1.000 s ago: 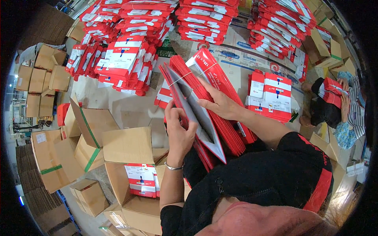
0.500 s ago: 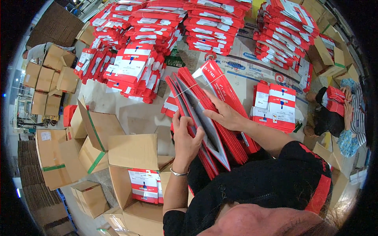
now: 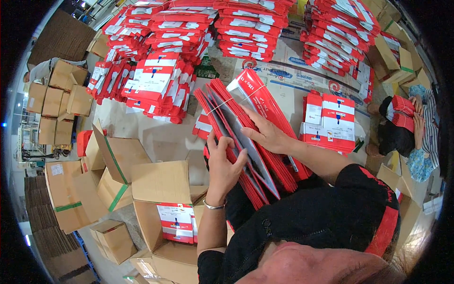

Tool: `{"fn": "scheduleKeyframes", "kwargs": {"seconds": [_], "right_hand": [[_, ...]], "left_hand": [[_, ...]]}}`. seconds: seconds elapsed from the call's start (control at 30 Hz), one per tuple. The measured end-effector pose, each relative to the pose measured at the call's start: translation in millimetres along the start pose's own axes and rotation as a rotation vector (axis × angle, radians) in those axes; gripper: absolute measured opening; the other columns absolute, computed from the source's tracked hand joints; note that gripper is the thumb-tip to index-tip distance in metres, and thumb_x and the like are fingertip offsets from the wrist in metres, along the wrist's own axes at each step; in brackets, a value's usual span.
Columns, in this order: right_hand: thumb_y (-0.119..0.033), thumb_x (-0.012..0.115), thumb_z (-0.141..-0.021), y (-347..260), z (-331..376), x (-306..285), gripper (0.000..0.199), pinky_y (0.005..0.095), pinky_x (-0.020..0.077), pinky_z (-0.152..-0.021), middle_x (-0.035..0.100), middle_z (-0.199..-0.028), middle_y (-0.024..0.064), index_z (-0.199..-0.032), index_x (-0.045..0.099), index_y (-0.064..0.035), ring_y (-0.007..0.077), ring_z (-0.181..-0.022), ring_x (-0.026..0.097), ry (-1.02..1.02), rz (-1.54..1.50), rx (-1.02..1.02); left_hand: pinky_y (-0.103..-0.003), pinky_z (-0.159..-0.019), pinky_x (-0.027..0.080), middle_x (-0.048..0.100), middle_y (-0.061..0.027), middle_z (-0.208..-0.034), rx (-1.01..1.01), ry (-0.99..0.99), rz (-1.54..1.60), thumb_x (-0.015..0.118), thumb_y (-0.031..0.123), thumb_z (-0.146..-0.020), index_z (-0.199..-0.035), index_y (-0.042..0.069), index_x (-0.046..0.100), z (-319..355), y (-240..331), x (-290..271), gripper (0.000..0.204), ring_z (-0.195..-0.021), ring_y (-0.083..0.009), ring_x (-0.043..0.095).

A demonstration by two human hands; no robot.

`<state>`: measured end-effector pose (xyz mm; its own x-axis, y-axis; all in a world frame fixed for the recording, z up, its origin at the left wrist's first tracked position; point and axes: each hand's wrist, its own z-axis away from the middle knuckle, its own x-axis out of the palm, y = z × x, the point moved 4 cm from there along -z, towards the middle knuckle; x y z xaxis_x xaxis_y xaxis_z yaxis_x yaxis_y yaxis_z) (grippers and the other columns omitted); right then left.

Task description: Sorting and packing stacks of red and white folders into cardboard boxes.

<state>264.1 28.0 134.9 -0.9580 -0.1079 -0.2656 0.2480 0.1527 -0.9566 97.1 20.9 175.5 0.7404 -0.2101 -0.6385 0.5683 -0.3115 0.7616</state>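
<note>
A bundle of flat red-and-white folded cartons (image 3: 274, 169) stands on edge before me, tied by a thin pale band (image 3: 220, 105). The bundle is spread apart along its middle, and grey-white inner faces show in the gap. My left hand (image 3: 221, 163) grips its left part, thumb at the gap and fingers bent over the edges. Across the right part lies my right hand (image 3: 268, 135), thumb toward the gap, holding that side. Another banded carton bundle (image 3: 260, 97) leans right behind it, its printed face up.
Tall piles of carton bundles (image 3: 248, 31) line the far side. A smaller stack (image 3: 336, 120) lies to the right. An open cardboard box (image 3: 161, 180) at lower left holds bundles; more boxes (image 3: 61, 97) stand beyond. At far right a person (image 3: 421, 128) handles red cartons.
The view has shifted slightly. Both hands keep their hold on the bundle; my left fingers and thumb have moved a little at the gap.
</note>
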Motion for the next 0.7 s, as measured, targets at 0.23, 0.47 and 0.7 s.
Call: {"fn": "scheduleKeyframes", "kwargs": {"seconds": [0.23, 0.47, 0.7], "right_hand": [[-0.040, 0.053, -0.095, -6, 0, 5, 0.074, 0.0378, 0.0239, -0.114, 0.032, -0.148, 0.0224, -0.148, 0.022, 0.0020, 0.0284, -0.138, 0.032, -0.057, -0.031, 0.071], [-0.056, 0.045, -0.094, 1, 0, 8, 0.081, 0.0413, 0.0298, -0.111, 0.035, -0.144, 0.0253, -0.147, 0.023, 0.0016, 0.0349, -0.135, 0.036, -0.021, -0.047, 0.010], [-0.039, 0.048, -0.098, -2, 1, 3, 0.068, 0.0379, 0.0260, -0.113, 0.035, -0.146, 0.0218, -0.147, 0.024, 0.0021, 0.0291, -0.137, 0.034, -0.047, -0.025, 0.051]], "left_hand": [[-0.039, -0.082, 0.048, 0.040, -0.0256, -0.130, 0.021, 0.020, -0.074, 0.065, 0.010, -0.079, -0.094, 0.004, 0.052, 4, -1, 5, 0.021, -0.098, -0.0354, 0.056], [-0.044, -0.090, 0.045, 0.045, -0.0247, -0.122, -0.037, 0.057, -0.123, 0.083, 0.029, -0.069, -0.089, 0.004, 0.049, 3, 21, 7, 0.047, -0.112, -0.0417, 0.049], [-0.040, -0.095, 0.041, 0.044, -0.0224, -0.119, 0.055, 0.002, -0.036, 0.073, 0.014, -0.072, -0.088, 0.005, 0.046, 6, 7, 2, 0.033, -0.117, -0.0369, 0.045]]}}
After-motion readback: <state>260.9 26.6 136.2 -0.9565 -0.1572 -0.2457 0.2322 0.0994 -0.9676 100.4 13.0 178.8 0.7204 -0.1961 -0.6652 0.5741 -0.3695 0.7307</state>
